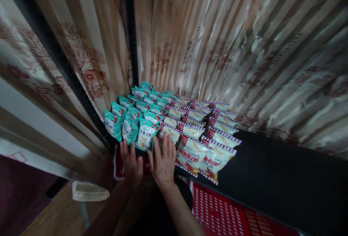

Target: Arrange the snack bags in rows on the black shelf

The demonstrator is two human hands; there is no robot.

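Observation:
Several teal-and-white snack bags [147, 133] stand upright in rows on the left end of a black shelf [261, 170]. Beside them, to the right, are rows of cream snack bags [190, 153] with red-and-blue striped edges. My left hand [132, 165] lies at the front of the teal rows, its fingers stretched out toward the bags. My right hand [164, 160] is spread with its fingertips at the front cream bags, close to the nearest teal bag. Neither hand is wrapped round a bag; whether the fingertips touch them I cannot tell.
Red plastic baskets [214, 207] sit below the shelf's front edge. A dark upright post [131, 29] stands at the back left corner, with a patterned curtain [174, 36] hanging behind the bags. A pale stool-like object [89, 191] is on the floor at lower left.

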